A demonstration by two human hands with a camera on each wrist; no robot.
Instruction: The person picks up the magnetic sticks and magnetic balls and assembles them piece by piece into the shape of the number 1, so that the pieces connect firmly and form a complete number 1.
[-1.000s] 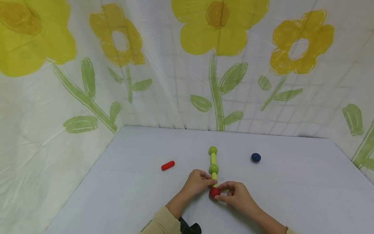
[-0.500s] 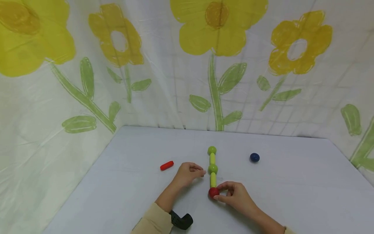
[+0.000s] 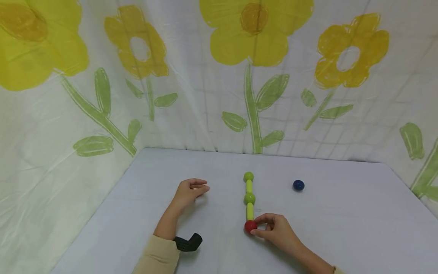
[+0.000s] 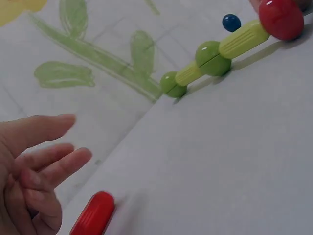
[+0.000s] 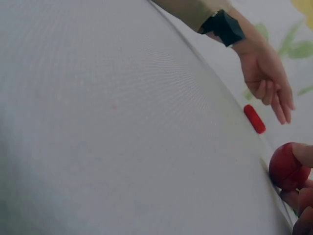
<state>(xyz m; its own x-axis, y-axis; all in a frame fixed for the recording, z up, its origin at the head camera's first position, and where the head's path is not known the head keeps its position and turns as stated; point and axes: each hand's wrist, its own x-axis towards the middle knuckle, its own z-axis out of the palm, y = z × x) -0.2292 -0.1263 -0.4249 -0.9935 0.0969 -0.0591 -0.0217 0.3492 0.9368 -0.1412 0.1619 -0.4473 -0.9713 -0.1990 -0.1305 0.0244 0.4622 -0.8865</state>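
while right hand pinches red ball, left hand empty, loosely half-curled, near red rod

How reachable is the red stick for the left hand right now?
Probably yes: the left hand holds nothing, and the left wrist view shows the red stick close by with nothing visible between them. The right hand is off at the red ball.

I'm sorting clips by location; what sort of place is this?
Probably a makeshift tabletop booth: a flower-printed sheet hangs behind the white table, where a green-and-red toy chain lies.
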